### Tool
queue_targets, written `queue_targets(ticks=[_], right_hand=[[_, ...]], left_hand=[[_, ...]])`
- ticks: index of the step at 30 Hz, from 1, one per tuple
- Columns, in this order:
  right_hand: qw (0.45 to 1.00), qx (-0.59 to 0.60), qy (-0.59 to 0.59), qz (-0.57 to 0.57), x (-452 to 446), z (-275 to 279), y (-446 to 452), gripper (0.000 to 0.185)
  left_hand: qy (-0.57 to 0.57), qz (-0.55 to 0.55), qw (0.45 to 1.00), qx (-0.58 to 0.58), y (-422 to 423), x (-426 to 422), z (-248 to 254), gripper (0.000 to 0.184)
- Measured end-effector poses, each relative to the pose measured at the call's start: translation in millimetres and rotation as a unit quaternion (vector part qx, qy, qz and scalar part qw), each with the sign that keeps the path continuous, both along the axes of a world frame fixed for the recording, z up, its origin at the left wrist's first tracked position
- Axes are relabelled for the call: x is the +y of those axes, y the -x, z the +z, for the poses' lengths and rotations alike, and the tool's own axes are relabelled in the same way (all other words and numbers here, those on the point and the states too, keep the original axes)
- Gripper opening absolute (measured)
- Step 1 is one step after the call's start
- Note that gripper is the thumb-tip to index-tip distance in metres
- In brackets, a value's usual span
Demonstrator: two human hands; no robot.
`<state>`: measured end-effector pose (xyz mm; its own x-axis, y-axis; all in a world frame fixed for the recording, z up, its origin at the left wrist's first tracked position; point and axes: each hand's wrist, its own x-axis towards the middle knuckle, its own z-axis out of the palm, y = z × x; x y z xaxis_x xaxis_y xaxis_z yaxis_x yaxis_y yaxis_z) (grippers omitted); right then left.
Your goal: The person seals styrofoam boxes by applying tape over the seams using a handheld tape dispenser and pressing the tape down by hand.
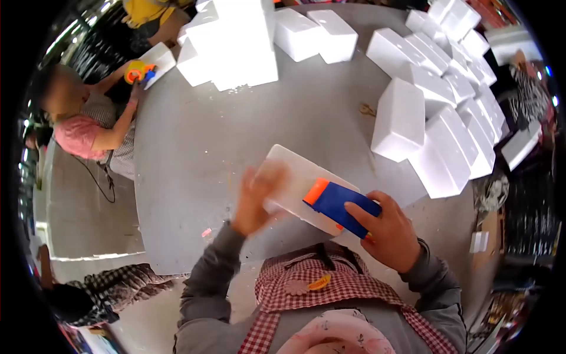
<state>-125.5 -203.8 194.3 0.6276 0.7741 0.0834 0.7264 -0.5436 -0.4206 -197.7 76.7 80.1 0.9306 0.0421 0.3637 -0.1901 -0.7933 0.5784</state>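
A white foam box (pixel 289 171) lies tilted on the grey table in front of me, close to the table's front edge. My right hand (pixel 386 227) is wrapped round a blue tool (pixel 343 205) with an orange end, a tape dispenser by its look, which lies over the right part of the box. My left hand (pixel 259 197) is at the box's left end, smeared by motion, and its fingers cannot be made out clearly.
White foam boxes are stacked on the table (pixel 194 147) at the back (pixel 247 47) and right (pixel 398 118). At the left edge a person (pixel 82 133) holds an orange and blue tool at another box. More people stand at the right and lower left.
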Motion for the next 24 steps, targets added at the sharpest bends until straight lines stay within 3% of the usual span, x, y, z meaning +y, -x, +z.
queue_targets(ticks=[1, 4, 6, 8, 11, 13, 14, 16, 18, 19, 21, 22, 23, 24], right_hand=[[1.000, -0.006, -0.019, 0.009, -15, -3, -2, 0.058], [0.995, 0.027, -0.073, -0.064, -99, -58, 7, 0.060], [0.981, 0.034, -0.154, -0.109, -141, -139, 21, 0.066], [0.936, 0.051, -0.291, -0.189, -119, -192, 22, 0.069], [0.890, 0.096, -0.363, -0.258, -72, -229, -6, 0.071], [0.735, 0.279, -0.544, -0.293, -53, -244, -11, 0.073], [0.722, 0.265, -0.561, -0.306, -48, -249, 5, 0.073], [0.621, 0.336, -0.633, -0.317, -36, -254, 69, 0.074], [0.623, 0.360, -0.604, -0.342, -2, -230, 125, 0.074], [0.633, 0.385, -0.568, -0.359, 14, -218, 145, 0.074], [0.710, 0.288, -0.514, -0.386, 42, -244, 119, 0.074], [0.724, 0.257, -0.514, -0.382, 49, -260, 93, 0.073], [0.736, 0.226, -0.514, -0.377, 52, -266, 68, 0.073], [0.733, 0.306, -0.475, -0.378, 45, -252, 43, 0.070]], left_hand=[[-0.184, -0.077, 0.973, 0.113, 11, -30, 17, 0.063], [-0.259, -0.012, 0.965, 0.029, -1, -40, -3, 0.069], [-0.287, -0.033, 0.957, 0.019, -32, -41, 7, 0.068], [-0.281, -0.046, 0.958, -0.024, -85, -40, 15, 0.057], [-0.278, -0.113, 0.954, -0.022, -172, -44, 1, 0.041], [-0.323, -0.036, 0.933, 0.151, -217, -47, -16, 0.036], [-0.338, -0.057, 0.929, 0.139, -227, -46, -23, 0.036], [-0.301, -0.014, 0.945, 0.127, -227, -40, -36, 0.045], [-0.317, 0.006, 0.939, 0.134, -207, -35, -41, 0.048], [-0.306, 0.078, 0.937, 0.150, -190, -33, -41, 0.050], [-0.265, 0.206, 0.909, 0.245, -146, -26, -27, 0.048], [-0.267, 0.211, 0.910, 0.236, -114, -6, -43, 0.048], [-0.289, 0.115, 0.948, 0.073, -75, 27, -74, 0.048], [-0.306, 0.008, 0.948, -0.092, -54, 47, -87, 0.050]])
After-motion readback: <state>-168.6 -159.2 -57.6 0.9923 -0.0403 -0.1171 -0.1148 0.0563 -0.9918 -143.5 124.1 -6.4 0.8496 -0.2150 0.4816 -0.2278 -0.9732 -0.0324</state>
